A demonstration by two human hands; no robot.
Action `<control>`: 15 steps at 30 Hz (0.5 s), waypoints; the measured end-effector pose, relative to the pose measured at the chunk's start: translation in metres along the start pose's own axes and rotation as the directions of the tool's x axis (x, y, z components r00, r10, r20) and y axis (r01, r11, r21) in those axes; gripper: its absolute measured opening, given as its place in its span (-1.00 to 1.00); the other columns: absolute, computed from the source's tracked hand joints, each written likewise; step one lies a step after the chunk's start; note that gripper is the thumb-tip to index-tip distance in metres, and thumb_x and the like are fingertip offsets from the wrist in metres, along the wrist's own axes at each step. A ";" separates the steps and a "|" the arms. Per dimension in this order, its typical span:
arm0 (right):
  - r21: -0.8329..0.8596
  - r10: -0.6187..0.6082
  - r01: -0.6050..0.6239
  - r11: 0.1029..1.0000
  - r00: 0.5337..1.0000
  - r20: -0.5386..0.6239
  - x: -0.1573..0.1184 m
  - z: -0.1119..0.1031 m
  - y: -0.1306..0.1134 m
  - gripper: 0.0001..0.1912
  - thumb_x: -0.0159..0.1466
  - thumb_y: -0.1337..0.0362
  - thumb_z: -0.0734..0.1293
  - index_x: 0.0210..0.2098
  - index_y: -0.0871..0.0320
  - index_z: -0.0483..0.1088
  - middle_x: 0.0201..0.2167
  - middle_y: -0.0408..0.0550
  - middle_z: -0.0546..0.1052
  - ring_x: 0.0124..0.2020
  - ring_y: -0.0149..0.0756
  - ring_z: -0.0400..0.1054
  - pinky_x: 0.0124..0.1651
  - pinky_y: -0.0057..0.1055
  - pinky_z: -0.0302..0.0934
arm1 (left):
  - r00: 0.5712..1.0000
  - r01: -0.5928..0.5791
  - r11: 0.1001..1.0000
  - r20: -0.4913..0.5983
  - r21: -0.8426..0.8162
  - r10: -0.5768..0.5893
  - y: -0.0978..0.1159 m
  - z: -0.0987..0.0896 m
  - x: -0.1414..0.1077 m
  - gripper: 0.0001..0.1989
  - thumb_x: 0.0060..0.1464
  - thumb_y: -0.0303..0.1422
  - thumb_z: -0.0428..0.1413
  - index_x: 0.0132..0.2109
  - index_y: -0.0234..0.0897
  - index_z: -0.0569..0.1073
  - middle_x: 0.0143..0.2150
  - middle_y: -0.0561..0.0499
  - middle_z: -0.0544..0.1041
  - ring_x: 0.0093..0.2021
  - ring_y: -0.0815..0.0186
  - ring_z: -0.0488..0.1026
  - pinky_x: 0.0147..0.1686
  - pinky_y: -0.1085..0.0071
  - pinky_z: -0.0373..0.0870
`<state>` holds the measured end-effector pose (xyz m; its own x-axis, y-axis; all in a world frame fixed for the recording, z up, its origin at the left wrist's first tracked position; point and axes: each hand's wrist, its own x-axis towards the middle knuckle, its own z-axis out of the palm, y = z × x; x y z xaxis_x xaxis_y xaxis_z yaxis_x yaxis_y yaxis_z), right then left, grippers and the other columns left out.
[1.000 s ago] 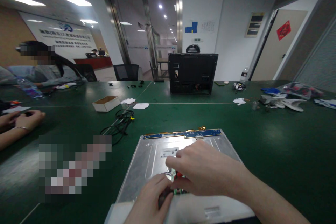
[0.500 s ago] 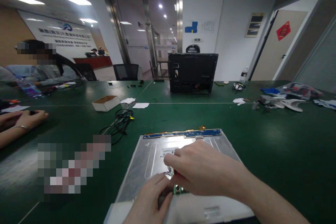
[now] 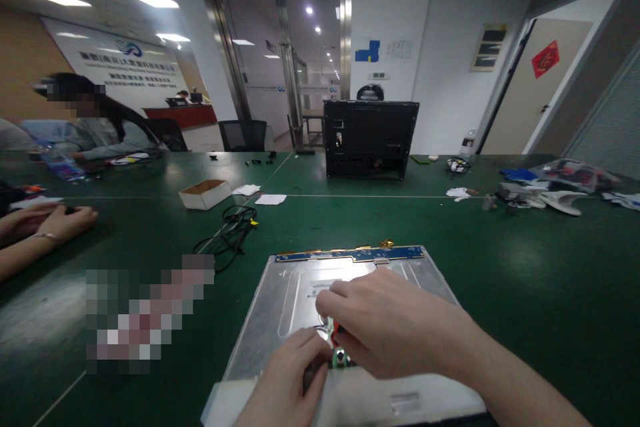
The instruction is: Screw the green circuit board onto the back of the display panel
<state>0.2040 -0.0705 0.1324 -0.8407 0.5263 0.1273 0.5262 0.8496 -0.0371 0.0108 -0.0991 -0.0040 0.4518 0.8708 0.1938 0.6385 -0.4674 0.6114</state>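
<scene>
A flat silver panel [image 3: 265, 310] lies on the green table in front of me, with a long blue circuit strip [image 3: 345, 254] along its far edge. My right hand [image 3: 385, 323] is curled over the middle of the panel, closed round something red and mostly hidden. Beside it, my left hand [image 3: 295, 373] is closed at a small green circuit board [image 3: 342, 358]; what its fingers hold is hidden. Thin wires show between the two hands. A whitish strip [image 3: 380, 390] covers the panel's near edge.
Black cables [image 3: 233, 227] and an open box [image 3: 205, 194] lie beyond the panel to the left. A black monitor casing [image 3: 371, 140] stands at the far side. Another person's hands [image 3: 65, 220] rest at the left. Gloves and bags lie at the far right.
The whole view has shifted slightly to the right. A little more of the red item shows under my right hand; both hands otherwise keep nearly the same place on the panel.
</scene>
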 end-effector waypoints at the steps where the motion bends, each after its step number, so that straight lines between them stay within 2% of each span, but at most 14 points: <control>1: -0.002 0.010 -0.010 1.000 1.000 0.001 0.000 0.000 0.000 -0.88 0.25 0.26 0.23 -0.23 0.16 0.26 -0.39 -0.11 0.48 -0.53 -0.38 0.26 -0.57 -0.38 -0.22 | 1.000 -0.007 1.000 -0.010 -0.005 0.007 0.000 0.000 0.000 -0.86 0.03 -0.51 -0.03 -0.32 -0.24 0.40 -0.33 -0.03 0.44 -0.31 0.23 0.40 -0.33 0.40 0.33; 7: 0.019 0.006 -0.007 1.000 0.999 0.032 -0.002 0.000 -0.001 -0.87 0.27 0.21 0.23 -0.23 0.13 0.30 -0.38 -0.10 0.48 -0.49 -0.36 0.29 -0.55 -0.39 -0.19 | 0.997 -0.045 0.999 -0.068 -0.022 0.044 -0.002 0.001 0.000 -0.85 0.05 -0.50 -0.01 -0.30 -0.23 0.43 -0.32 -0.05 0.46 -0.29 0.21 0.42 -0.30 0.40 0.36; 12: 0.059 -0.057 0.054 0.997 0.997 0.051 -0.004 -0.003 -0.003 -0.82 0.16 0.30 0.28 -0.23 0.15 0.27 -0.33 -0.08 0.46 -0.46 -0.35 0.28 -0.57 -0.40 -0.14 | 0.997 -0.047 0.998 -0.064 -0.035 0.044 -0.001 -0.001 0.001 -0.87 0.07 -0.48 0.00 -0.31 -0.23 0.44 -0.34 -0.04 0.46 -0.32 0.23 0.42 -0.36 0.44 0.35; 15: 0.020 -0.027 0.026 0.999 0.998 0.056 -0.003 -0.003 -0.004 -0.84 0.19 0.30 0.27 -0.22 0.15 0.25 -0.35 -0.09 0.47 -0.47 -0.35 0.30 -0.58 -0.39 -0.16 | 0.998 -0.035 0.999 -0.049 -0.039 0.033 0.000 -0.001 0.001 -0.86 0.06 -0.49 0.00 -0.31 -0.24 0.44 -0.33 -0.03 0.46 -0.32 0.24 0.41 -0.35 0.44 0.34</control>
<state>0.2048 -0.0751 0.1348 -0.8606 0.5041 0.0721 0.5014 0.8636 -0.0533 0.0102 -0.0978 -0.0031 0.4418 0.8611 0.2517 0.5975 -0.4917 0.6334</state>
